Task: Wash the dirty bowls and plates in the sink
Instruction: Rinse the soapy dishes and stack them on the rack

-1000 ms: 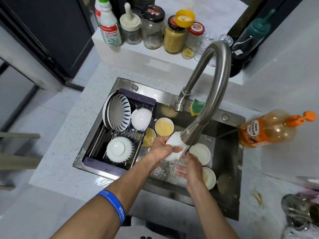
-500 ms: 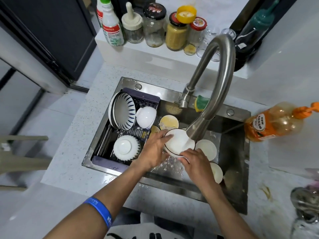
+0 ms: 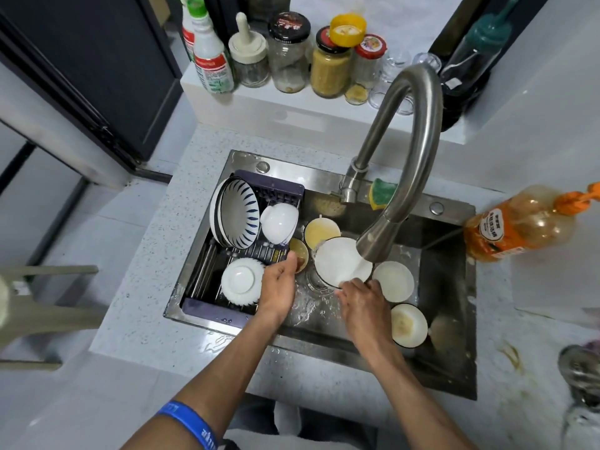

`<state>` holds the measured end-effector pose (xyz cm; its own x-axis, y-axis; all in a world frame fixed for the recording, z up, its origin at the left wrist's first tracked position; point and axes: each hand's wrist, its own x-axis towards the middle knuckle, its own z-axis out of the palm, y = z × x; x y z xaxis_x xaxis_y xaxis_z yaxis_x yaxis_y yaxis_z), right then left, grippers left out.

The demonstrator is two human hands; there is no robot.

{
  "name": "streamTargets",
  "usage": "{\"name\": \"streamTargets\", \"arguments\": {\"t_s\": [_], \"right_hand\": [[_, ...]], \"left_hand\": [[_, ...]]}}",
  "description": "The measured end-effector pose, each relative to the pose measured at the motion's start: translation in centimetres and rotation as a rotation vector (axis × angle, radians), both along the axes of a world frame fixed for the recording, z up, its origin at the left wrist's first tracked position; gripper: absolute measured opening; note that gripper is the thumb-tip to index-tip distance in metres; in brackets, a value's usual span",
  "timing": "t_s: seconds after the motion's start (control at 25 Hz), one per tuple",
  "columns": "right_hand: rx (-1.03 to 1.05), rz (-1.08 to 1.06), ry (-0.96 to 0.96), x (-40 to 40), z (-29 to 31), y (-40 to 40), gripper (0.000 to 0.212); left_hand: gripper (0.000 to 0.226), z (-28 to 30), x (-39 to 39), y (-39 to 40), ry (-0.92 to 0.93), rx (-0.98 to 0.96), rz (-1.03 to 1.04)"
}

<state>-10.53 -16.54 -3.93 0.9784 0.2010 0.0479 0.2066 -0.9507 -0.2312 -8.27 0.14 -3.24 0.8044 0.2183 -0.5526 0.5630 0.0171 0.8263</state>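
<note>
Dark-rimmed white ceramic bowl (image 3: pixel 341 259) is tilted up on its edge under the spout of the curved steel faucet (image 3: pixel 402 157), its open face turned up toward the camera and its lower rim at the fingertips of the right hand (image 3: pixel 362 303). Those fingers curl round that near rim and pinch it; how far they reach behind the bowl is hidden. The left hand (image 3: pixel 280 284) is off the bowl, just left of it, fingers loosely together and holding nothing, thumb near a small yellow-stained dish (image 3: pixel 299 251).

Wet glazed ceramic like this is likely stiff, fairly light, slippery and breakable against the steel sink (image 3: pixel 448 358). A sound hold would be thumb inside and fingers outside the rim, ideally with the second hand opposite. Being round, it has no real long axis. More dirty white bowls (image 3: pixel 394 280) lie just beyond the right fingers.
</note>
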Motion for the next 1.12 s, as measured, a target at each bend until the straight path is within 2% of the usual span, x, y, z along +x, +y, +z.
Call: {"name": "streamTargets", "arguments": {"t_s": [0.12, 0.24, 0.36, 0.44, 0.52, 0.56, 0.6, 0.68, 0.72, 0.84, 0.92, 0.96, 1.04, 1.12], "right_hand": [[-0.038, 0.024, 0.042, -0.3, -0.3, 0.5, 0.011], [-0.016, -0.068, 0.071, 0.0, -0.2, 0.9, 0.01], [-0.02, -0.031, -0.005, -0.4, -0.6, 0.8, 0.009], [0.277, -0.215, 0.114, 0.4, -0.5, 1.7, 0.008], [0.884, -0.657, 0.395, 1.7, 0.0, 2.5, 0.013], [1.2, -0.864, 0.519, 2.1, 0.5, 2.5, 0.013], [1.424, -1.017, 0.603, 2.3, 0.9, 2.1, 0.011], [1.621, -1.158, 0.697, 2.4, 1.1, 0.7, 0.009], [1.668, -1.163, 0.736, 2.2, 1.0, -0.1, 0.011], [1.793, -1.132, 0.797, 1.3, 0.9, -2.0, 0.026], [1.885, -1.176, 0.809, 1.2, 0.9, -3.0, 0.033], [1.908, -1.2, 0.818, 1.3, 1.0, -3.1, 0.034], [1.961, -1.22, 0.841, 1.6, 1.4, -2.7, 0.03], [2.004, -1.229, 0.879, 2.0, 1.2, -2.6, 0.021]], "left_hand": [[0.039, -0.5, 0.2, -0.4, 0.01, -0.064, 0.03], [0.037, -0.3, 0.1, -0.3, 0.014, -0.085, 0.022], [0.032, 0.0, 0.1, -0.2, 0.04, -0.084, -0.046], [0.036, -0.2, -0.3, -0.7, 0.045, -0.054, -0.183], [0.042, -0.4, -1.0, -1.8, -0.028, 0.013, -0.368], [0.048, -0.7, -1.2, -2.5, -0.08, 0.091, -0.486], [0.053, -0.6, -1.0, -3.4, -0.149, 0.225, -0.625], [0.057, -0.3, 0.1, -6.0, -0.246, 0.397, -0.826], [0.057, -0.4, 0.9, -7.4, -0.241, 0.411, -0.838], [0.044, 0.9, 4.0, -9.9, -0.039, 0.255, -0.611], [0.04, 1.2, 6.3, -10.8, 0.075, 0.27, -0.585], [0.035, 1.0, 7.1, -10.8, 0.093, 0.269, -0.538], [0.027, 0.4, 7.7, -9.8, 0.11, 0.135, -0.317], [0.043, -0.3, 7.3, -8.9, 0.238, -0.029, -0.144]]}}
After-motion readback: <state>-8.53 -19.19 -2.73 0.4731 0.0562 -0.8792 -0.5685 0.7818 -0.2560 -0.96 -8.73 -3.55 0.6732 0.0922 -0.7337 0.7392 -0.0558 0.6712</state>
